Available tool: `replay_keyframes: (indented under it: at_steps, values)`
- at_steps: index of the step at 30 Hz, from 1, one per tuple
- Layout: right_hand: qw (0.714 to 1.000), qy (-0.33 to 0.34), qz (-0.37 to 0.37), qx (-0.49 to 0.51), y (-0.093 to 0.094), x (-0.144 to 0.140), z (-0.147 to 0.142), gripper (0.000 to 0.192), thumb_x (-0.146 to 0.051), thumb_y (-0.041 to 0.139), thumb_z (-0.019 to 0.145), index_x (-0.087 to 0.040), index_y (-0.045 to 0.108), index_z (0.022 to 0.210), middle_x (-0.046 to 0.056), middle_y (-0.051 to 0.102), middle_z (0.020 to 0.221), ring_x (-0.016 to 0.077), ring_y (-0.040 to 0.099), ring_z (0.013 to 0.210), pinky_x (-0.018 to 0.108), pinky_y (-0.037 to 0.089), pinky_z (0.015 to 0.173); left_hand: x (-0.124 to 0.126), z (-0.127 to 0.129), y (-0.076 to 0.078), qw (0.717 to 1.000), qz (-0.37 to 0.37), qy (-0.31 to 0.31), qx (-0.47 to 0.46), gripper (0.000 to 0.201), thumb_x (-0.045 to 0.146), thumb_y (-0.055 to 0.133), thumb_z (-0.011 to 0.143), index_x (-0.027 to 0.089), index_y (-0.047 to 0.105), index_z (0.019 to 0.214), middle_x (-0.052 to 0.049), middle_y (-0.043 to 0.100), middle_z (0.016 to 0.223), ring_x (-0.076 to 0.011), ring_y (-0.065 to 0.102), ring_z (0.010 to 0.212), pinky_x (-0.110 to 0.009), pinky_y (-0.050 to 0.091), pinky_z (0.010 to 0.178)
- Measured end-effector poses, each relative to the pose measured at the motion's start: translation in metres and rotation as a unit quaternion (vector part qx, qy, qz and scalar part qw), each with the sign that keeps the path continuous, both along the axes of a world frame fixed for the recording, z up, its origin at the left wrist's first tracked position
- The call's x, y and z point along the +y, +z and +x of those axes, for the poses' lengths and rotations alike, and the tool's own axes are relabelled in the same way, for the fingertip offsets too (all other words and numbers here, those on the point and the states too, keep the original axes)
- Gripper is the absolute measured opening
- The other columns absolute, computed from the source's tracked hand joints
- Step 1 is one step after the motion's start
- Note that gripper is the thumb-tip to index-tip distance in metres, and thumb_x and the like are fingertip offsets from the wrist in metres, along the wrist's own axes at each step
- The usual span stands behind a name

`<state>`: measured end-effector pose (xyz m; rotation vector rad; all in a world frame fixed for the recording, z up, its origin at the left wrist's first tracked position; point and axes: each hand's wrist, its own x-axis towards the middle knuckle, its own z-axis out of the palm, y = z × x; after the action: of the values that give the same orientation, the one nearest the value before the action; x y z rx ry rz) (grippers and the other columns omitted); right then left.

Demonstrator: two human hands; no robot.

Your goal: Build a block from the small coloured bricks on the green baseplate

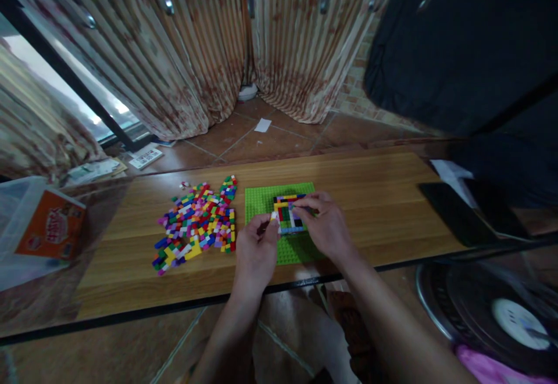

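Lying flat on the wooden bench [370, 198], green studded baseplate [265, 198], long axis pointing away; left hand [255, 250] pinched a white brick [274, 216], right hand [325, 227] pressed fingertips on the square brick frame [288, 214].

One green baseplate [265, 198], one brick pile [198, 221], two hands [255, 250].

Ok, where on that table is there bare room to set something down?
Bare wood lies between the green baseplate and the black phone, along the table's far edge, and left of the brick pile. It is crowded at the pile and where the left hand and right hand work.
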<state>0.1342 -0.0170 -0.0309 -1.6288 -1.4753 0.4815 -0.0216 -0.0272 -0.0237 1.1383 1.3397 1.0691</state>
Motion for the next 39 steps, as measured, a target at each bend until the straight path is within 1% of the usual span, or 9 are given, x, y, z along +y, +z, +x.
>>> replay_keyframes:
  at_steps: [4, 7, 12, 16, 19, 22, 28, 34, 39]
  values:
    - [1.0, -0.027, -0.008, -0.01, -0.002, 0.003, 0.008, 0.012, -0.029, 0.066, 0.082, -0.025, 0.078, 0.085, 0.006, 0.063, 0.093, 0.0228, 0.062, 0.093, 0.038, 0.047, 0.086, 0.0, -0.002, 0.001, 1.0, -0.001, -0.004, -0.004, 0.018, 0.031, 0.063, 0.08, 0.016, 0.071, 0.087, 0.0, 0.067, 0.071, -0.0131, 0.061, 0.066, -0.024, 0.05, 0.065]
    - [0.999, -0.032, -0.019, -0.007, -0.005, 0.005, 0.014, 0.011, -0.028, 0.068, 0.08, -0.025, 0.078, 0.084, 0.006, 0.062, 0.095, 0.0228, 0.061, 0.093, 0.039, 0.047, 0.088, 0.0, -0.003, 0.003, 1.0, -0.002, -0.012, -0.004, 0.018, 0.031, 0.064, 0.08, 0.016, 0.071, 0.087, 0.0, 0.067, 0.071, -0.0129, 0.06, 0.066, -0.024, 0.049, 0.065]
    - [0.999, -0.022, -0.034, 0.032, -0.012, 0.009, 0.014, 0.009, -0.027, 0.071, 0.076, -0.026, 0.078, 0.082, 0.005, 0.062, 0.098, 0.0215, 0.061, 0.094, 0.039, 0.047, 0.089, 0.0, -0.003, 0.004, 1.0, -0.005, -0.009, -0.013, 0.019, 0.031, 0.065, 0.08, 0.015, 0.072, 0.088, -0.001, 0.068, 0.072, -0.0134, 0.061, 0.066, -0.024, 0.049, 0.063]
    - [0.997, -0.028, -0.031, 0.071, -0.015, 0.013, 0.014, 0.009, -0.026, 0.072, 0.072, -0.024, 0.077, 0.079, 0.005, 0.064, 0.098, 0.0211, 0.062, 0.094, 0.039, 0.048, 0.09, 0.001, -0.003, 0.002, 1.0, -0.005, -0.014, -0.02, 0.019, 0.031, 0.064, 0.08, 0.015, 0.071, 0.09, -0.001, 0.067, 0.073, -0.0135, 0.061, 0.068, -0.024, 0.049, 0.064]
    - [0.993, -0.023, -0.04, 0.112, -0.017, 0.017, 0.015, 0.009, -0.029, 0.071, 0.07, -0.022, 0.074, 0.075, 0.004, 0.067, 0.089, 0.0203, 0.062, 0.085, 0.038, 0.049, 0.083, 0.001, -0.004, 0.001, 1.0, -0.004, -0.017, -0.02, 0.02, 0.032, 0.065, 0.08, 0.016, 0.071, 0.09, 0.0, 0.066, 0.072, -0.013, 0.06, 0.066, -0.024, 0.048, 0.063]
    - [0.984, -0.016, -0.065, 0.164, -0.02, 0.021, 0.017, 0.015, -0.033, 0.073, 0.065, -0.021, 0.071, 0.074, 0.003, 0.068, 0.08, 0.0188, 0.062, 0.074, 0.035, 0.049, 0.073, 0.0, -0.003, 0.002, 1.0, -0.004, -0.02, -0.017, 0.02, 0.032, 0.065, 0.08, 0.016, 0.071, 0.088, 0.0, 0.065, 0.069, -0.0127, 0.058, 0.065, -0.024, 0.047, 0.062]
    - [0.965, -0.02, -0.091, 0.244, -0.022, 0.023, 0.016, 0.022, -0.034, 0.078, 0.057, -0.021, 0.068, 0.072, 0.0, 0.067, 0.068, 0.0158, 0.06, 0.062, 0.031, 0.048, 0.063, -0.001, 0.001, 0.006, 0.999, -0.007, -0.025, -0.023, 0.017, 0.03, 0.066, 0.079, 0.016, 0.071, 0.086, 0.0, 0.066, 0.072, -0.0129, 0.059, 0.066, -0.025, 0.048, 0.064]
    - [0.966, -0.023, -0.093, 0.24, -0.02, 0.026, 0.013, 0.021, -0.032, 0.077, 0.055, -0.021, 0.065, 0.069, -0.003, 0.065, 0.064, 0.0142, 0.057, 0.058, 0.029, 0.045, 0.059, -0.003, 0.004, 0.007, 0.999, -0.004, -0.033, -0.019, 0.016, 0.03, 0.066, 0.079, 0.016, 0.072, 0.084, 0.001, 0.064, 0.069, -0.012, 0.058, 0.064, -0.024, 0.048, 0.063]
    - [0.974, -0.025, -0.087, 0.208, -0.018, 0.023, 0.011, 0.018, -0.032, 0.075, 0.061, -0.021, 0.067, 0.072, -0.002, 0.064, 0.065, 0.0151, 0.057, 0.06, 0.029, 0.044, 0.059, -0.003, 0.007, 0.007, 0.999, -0.005, -0.029, -0.03, 0.016, 0.029, 0.067, 0.079, 0.016, 0.072, 0.086, 0.001, 0.065, 0.072, -0.0125, 0.061, 0.068, -0.025, 0.051, 0.066]
